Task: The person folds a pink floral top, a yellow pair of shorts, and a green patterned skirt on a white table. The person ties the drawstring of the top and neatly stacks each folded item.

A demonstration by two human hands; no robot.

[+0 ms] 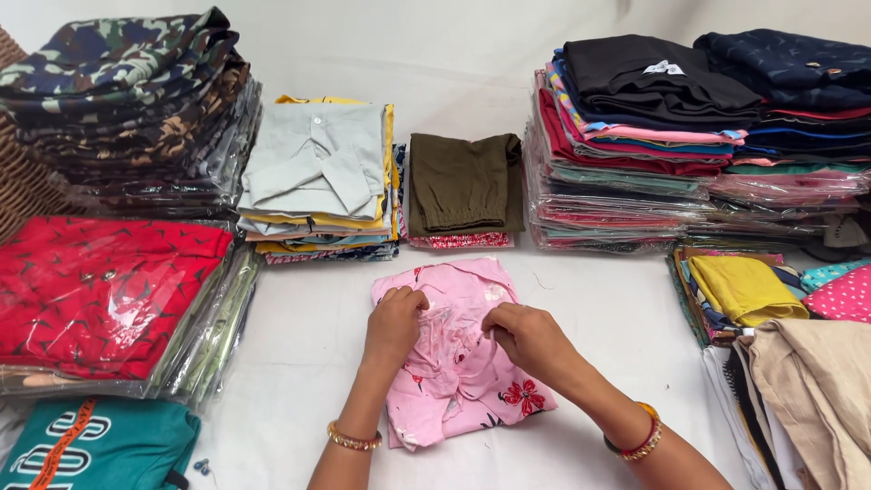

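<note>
Pink floral folded cotton garment is lying on the white table, just in front of the olive folded trousers. Left hand and right hand are both pinching its crumpled middle.

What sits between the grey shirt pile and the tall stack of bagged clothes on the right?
A folded olive-green garment on a small pile, seen in the head view.

camouflage stack, olive trousers, red packaged shirt (plastic-wrapped), teal shirt
</note>
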